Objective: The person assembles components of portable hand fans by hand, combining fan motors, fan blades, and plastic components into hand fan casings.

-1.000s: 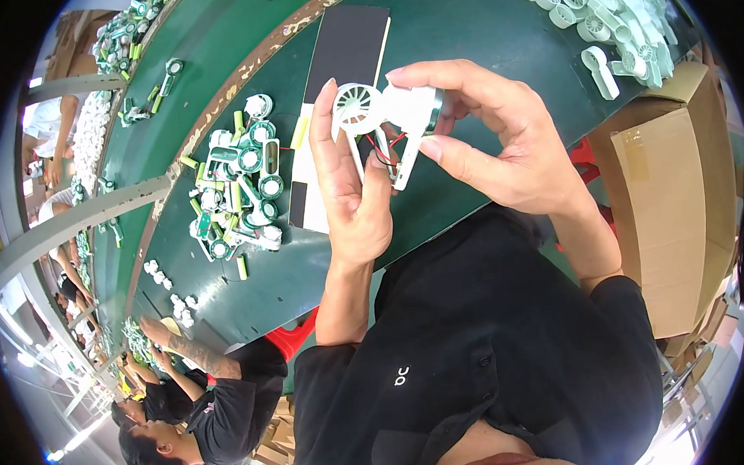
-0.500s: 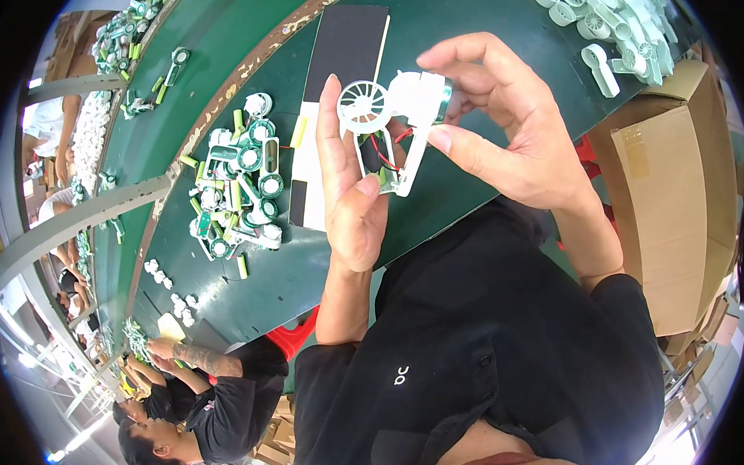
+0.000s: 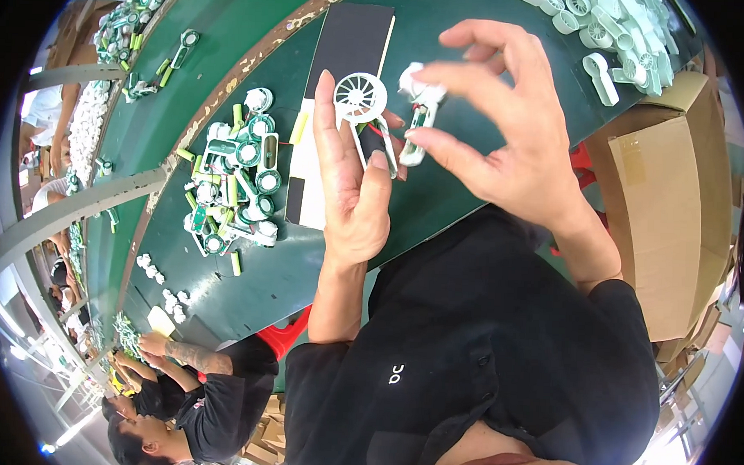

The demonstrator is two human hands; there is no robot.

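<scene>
My left hand (image 3: pixel 358 207) grips a white handheld fan shell (image 3: pixel 361 98), with a round spoked grille at its top and a frame-like handle. Red wire and a dark inside show in the handle. Just right of it, a white and green fan body (image 3: pixel 423 115) stands tilted between the thumb and blurred index finger of my right hand (image 3: pixel 507 114). Its other fingers are raised and apart. Fingertips of my left hand show behind the two parts, and whether they touch the fan body is hard to see.
Left on the green table (image 3: pixel 293 267) lies a pile of fan assemblies (image 3: pixel 235 174) with green battery cells. A black and white board (image 3: pixel 350 43) lies under my left hand. Pale fan shells (image 3: pixel 612 36) heap at the far right, beside an open cardboard box (image 3: pixel 664 202). Co-workers sit at lower left.
The fan body has come apart from the shell and now sits tilted to its right. My right hand has shifted its fingers around that body; my left hand keeps hold of the shell.
</scene>
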